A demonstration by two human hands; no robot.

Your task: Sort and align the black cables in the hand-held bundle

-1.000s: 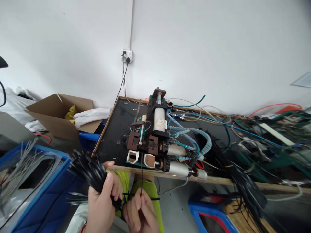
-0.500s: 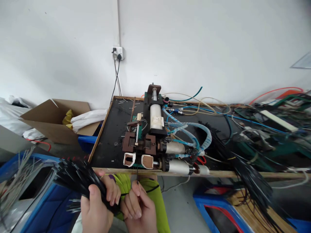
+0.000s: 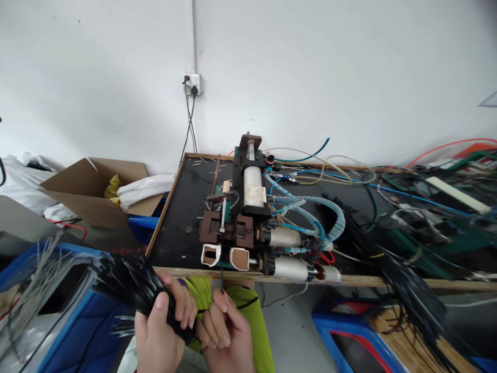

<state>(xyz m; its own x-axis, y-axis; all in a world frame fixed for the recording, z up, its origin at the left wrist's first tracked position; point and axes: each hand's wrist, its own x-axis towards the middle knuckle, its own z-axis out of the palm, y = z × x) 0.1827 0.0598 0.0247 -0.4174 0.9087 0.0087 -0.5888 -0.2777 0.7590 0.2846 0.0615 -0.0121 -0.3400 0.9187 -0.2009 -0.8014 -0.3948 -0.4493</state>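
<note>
At the lower centre-left of the frame, the left hand (image 3: 159,324) is clenched round a thick bundle of black wires (image 3: 128,285). The bundle lies across the palm, its cut ends fanning out toward the left of the frame, beyond the thumb; the fingers wrap its other side.

The right hand (image 3: 225,329), at the lower centre and just beside the left, grasps a single black wire (image 3: 222,274) between thumb and forefinger. This wire rises from the fingertips, over the wooden edge of the tabletop (image 3: 176,207), and passes between two white-edged brown pads (image 3: 239,258) at the front of a pneumatic machine (image 3: 254,189). Both hands are in front of the tabletop edge, apart from the machine.

The machine carries pale cylinders and blue-wrapped hoses (image 3: 336,217) to its right. A second bundle of black wires (image 3: 411,290) hangs over the edge at the lower right, above a blue-rimmed bin (image 3: 326,326). An open cardboard box (image 3: 83,199) is noted at the left of the frame; below it, pale wires (image 3: 37,290) lie in a blue container (image 3: 85,316).
</note>
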